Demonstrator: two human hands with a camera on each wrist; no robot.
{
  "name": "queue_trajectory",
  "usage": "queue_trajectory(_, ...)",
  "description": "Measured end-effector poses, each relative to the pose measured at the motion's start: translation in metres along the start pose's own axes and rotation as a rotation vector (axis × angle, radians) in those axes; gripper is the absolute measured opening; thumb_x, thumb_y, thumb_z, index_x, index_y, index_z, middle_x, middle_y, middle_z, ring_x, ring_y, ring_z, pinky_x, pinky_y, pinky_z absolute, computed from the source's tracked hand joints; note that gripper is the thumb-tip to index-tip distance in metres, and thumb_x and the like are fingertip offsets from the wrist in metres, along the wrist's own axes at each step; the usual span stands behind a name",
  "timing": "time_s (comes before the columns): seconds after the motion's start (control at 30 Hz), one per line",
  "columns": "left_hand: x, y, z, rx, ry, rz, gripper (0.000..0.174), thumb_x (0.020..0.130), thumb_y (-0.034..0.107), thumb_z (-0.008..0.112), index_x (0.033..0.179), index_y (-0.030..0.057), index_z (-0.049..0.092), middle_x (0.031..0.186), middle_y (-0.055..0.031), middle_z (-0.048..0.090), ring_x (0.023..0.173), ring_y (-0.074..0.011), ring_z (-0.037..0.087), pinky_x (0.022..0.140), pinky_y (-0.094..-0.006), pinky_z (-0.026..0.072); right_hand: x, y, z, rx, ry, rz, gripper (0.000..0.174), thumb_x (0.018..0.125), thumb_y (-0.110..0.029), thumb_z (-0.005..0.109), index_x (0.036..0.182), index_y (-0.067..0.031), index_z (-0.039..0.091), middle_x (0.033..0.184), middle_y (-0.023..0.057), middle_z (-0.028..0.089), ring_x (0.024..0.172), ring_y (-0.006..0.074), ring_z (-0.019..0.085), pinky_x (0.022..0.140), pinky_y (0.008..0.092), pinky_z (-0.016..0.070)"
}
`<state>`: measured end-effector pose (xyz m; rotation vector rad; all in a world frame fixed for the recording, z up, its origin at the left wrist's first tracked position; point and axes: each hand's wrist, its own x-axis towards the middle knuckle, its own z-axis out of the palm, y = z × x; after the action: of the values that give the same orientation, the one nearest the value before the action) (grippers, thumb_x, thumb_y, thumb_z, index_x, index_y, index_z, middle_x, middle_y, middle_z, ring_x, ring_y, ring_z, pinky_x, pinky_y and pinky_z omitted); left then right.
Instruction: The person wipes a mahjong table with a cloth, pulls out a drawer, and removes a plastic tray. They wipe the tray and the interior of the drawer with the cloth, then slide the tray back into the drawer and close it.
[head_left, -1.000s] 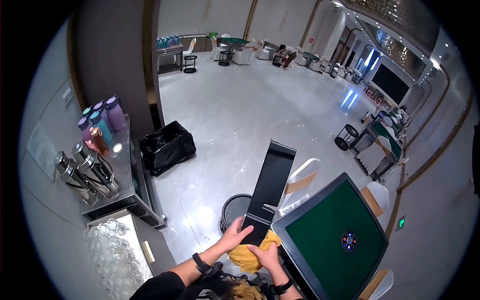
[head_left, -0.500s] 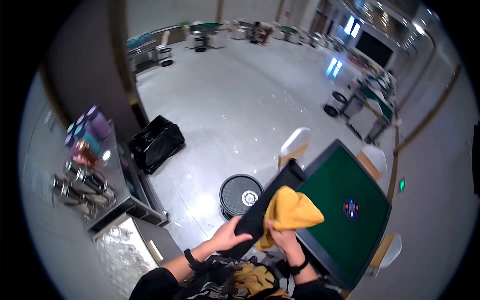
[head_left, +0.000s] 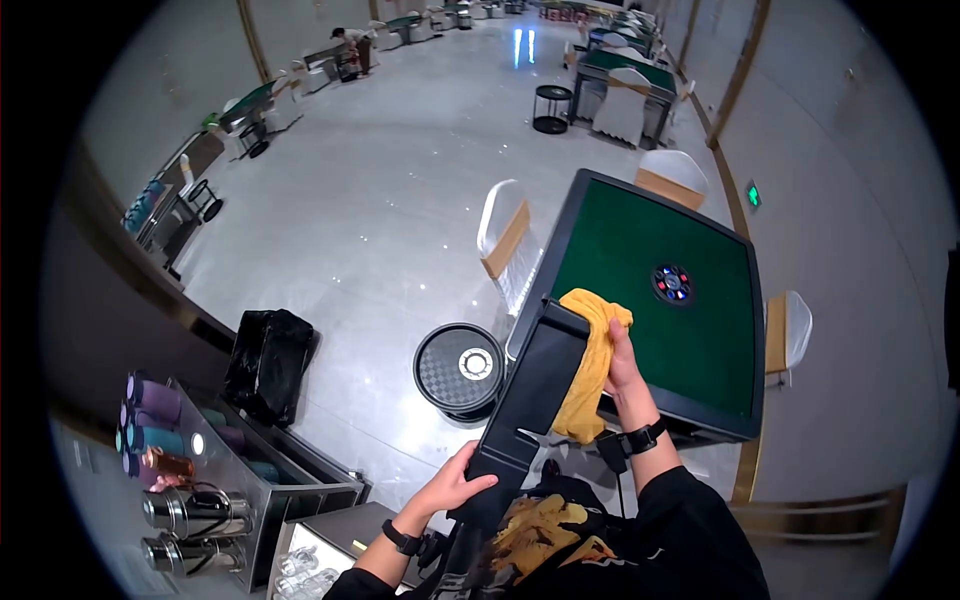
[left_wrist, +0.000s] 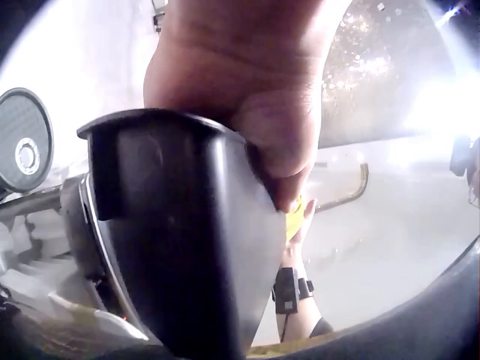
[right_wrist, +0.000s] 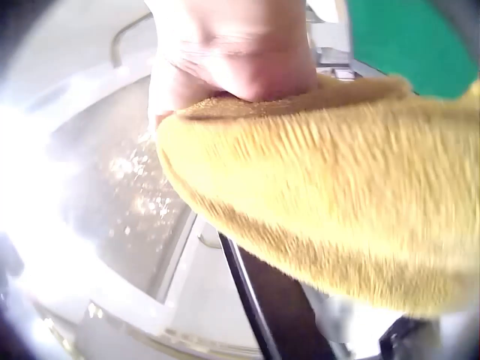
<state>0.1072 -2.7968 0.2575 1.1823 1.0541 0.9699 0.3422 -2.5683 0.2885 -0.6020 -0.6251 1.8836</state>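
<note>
My left hand (head_left: 452,485) grips the near end of a long black plastic tray (head_left: 543,375), thumb across its upper face. The tray slants up and away, its far end beside the green-topped mahjong table (head_left: 625,240). In my right hand (head_left: 624,362) is a yellow cloth (head_left: 585,390), draped along the tray's right edge. The left wrist view shows the tray's curved end (left_wrist: 172,225) close up below the hand. Thick, fuzzy folds of the cloth (right_wrist: 322,187) fill much of the right wrist view, and hide most of the right fingers.
A round black stand (head_left: 450,365) is left of the tray, beside a white-covered chair (head_left: 505,235). A black-lined bin (head_left: 268,365) stands at left, near a metal cart (head_left: 290,495) with flasks (head_left: 195,512). Another person (head_left: 358,48) bends at the far side of the room.
The tray was turned over, then back, and now leans further right. The cloth moved from beneath its near end to its right edge. The head view has swung right.
</note>
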Motion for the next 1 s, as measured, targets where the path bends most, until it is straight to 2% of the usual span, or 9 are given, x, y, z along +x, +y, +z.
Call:
queue_trajectory(0.1, 0.012, -0.005, 0.006, -0.003, -0.051, 0.020, 0.054, 0.089, 0.011, 0.067, 0.134, -0.0027, 0.040, 0.124, -0.0093, 0.054, 0.114, -0.0130, 0.050, 0.099, -0.0291, 0.0406, -0.022, 0.012, -0.005, 0.236, 0.028, 0.162, 0.049, 0.090, -0.048, 0.063, 0.120, -0.0097, 0.058, 0.095, 0.0029, 0.066, 0.078, 0.0181, 0.066, 0.067, 0.0311, 0.0554)
queue_trajectory(0.2, 0.039, -0.006, 0.014, 0.035, -0.024, 0.024, 0.053, 0.090, 0.010, 0.065, 0.134, -0.0019, 0.040, 0.125, -0.0083, 0.053, 0.115, -0.0134, 0.049, 0.099, -0.0295, 0.0400, -0.046, 0.050, -0.050, 0.027, 0.230, 0.456, 0.051, 0.088, -0.052, 0.064, 0.119, -0.0120, 0.059, 0.089, 0.0023, 0.065, 0.074, 0.0176, 0.065, 0.066, 0.0315, 0.0551)
queue_trajectory(0.47, 0.125, 0.004, 0.074, -0.260, 0.509, 0.024, 0.030, 0.094, 0.015, 0.062, 0.116, -0.0003, 0.049, 0.109, -0.0094, 0.061, 0.097, -0.0127, 0.057, 0.085, -0.0270, 0.0472, -0.131, 0.074, -0.062, -0.525, 0.014, 0.137, 0.053, 0.079, -0.015, 0.076, 0.124, -0.0013, 0.053, 0.116, 0.0043, 0.060, 0.100, 0.0120, 0.057, 0.085, 0.0275, 0.0474)
queue_trajectory(0.57, 0.130, -0.028, 0.107, -0.265, 0.324, -0.070, 0.056, 0.099, 0.031, 0.054, 0.141, -0.0004, 0.034, 0.136, -0.0127, 0.047, 0.122, -0.0207, 0.048, 0.102, -0.0318, 0.0384, -0.154, 0.053, -0.081, -0.494, 0.108, 0.131, 0.054, 0.076, -0.014, 0.078, 0.123, -0.0010, 0.053, 0.112, 0.0044, 0.060, 0.102, 0.0143, 0.057, 0.087, 0.0295, 0.0471)
queue_trajectory(0.7, 0.144, -0.039, 0.132, -0.499, 0.158, -0.033, 0.055, 0.103, 0.045, 0.035, 0.136, 0.0014, 0.045, 0.133, -0.0093, 0.053, 0.125, -0.0217, 0.050, 0.108, -0.0363, 0.0372, -0.200, -0.014, -0.138, -0.511, 0.060, 0.248, 0.057, 0.073, -0.020, 0.082, 0.119, -0.0010, 0.055, 0.107, 0.0042, 0.061, 0.098, 0.0145, 0.057, 0.086, 0.0279, 0.0469)
queue_trajectory(0.73, 0.150, -0.024, 0.142, -0.569, 0.273, -0.074, 0.049, 0.103, 0.041, 0.035, 0.126, 0.0006, 0.050, 0.117, -0.0123, 0.062, 0.106, -0.0227, 0.062, 0.090, -0.0360, 0.0517, -0.215, -0.030, -0.155, -0.565, 0.034, 0.297, 0.057, 0.072, -0.021, 0.083, 0.118, -0.0009, 0.056, 0.106, 0.0040, 0.061, 0.098, 0.0143, 0.057, 0.085, 0.0275, 0.0470)
queue_trajectory(0.8, 0.166, -0.062, 0.111, -0.488, -0.068, -0.089, 0.040, 0.103, 0.036, 0.038, 0.115, 0.0007, 0.053, 0.095, -0.0139, 0.067, 0.080, -0.0235, 0.069, 0.059, -0.0321, 0.0565, -0.241, -0.059, -0.190, -0.606, -0.021, 0.332, 0.055, 0.071, -0.021, 0.083, 0.115, -0.0004, 0.058, 0.103, 0.0034, 0.061, 0.093, 0.0128, 0.056, 0.079, 0.0273, 0.0463)
queue_trajectory(0.83, 0.169, -0.045, 0.134, -0.424, -0.087, -0.167, 0.026, 0.102, 0.026, 0.044, 0.106, 0.0014, 0.052, 0.080, -0.0133, 0.065, 0.064, -0.0229, 0.068, 0.039, -0.0273, 0.0481, -0.253, -0.073, -0.202, -0.494, 0.046, 0.314, 0.053, 0.071, -0.021, 0.083, 0.113, -0.0002, 0.059, 0.101, 0.0038, 0.062, 0.091, 0.0129, 0.056, 0.078, 0.0276, 0.0465)
queue_trajectory(1.0, 0.192, -0.062, 0.221, -0.643, -0.188, -0.381, 0.030, 0.100, 0.022, 0.050, 0.121, 0.0009, 0.050, 0.102, -0.0164, 0.067, 0.083, -0.0280, 0.070, 0.063, -0.0335, 0.0612, -0.301, -0.125, -0.271, -0.762, -0.061, 0.479, 0.052, 0.071, -0.011, 0.082, 0.114, 0.0000, 0.056, 0.102, 0.0031, 0.062, 0.091, 0.0126, 0.057, 0.080, 0.0269, 0.0478)
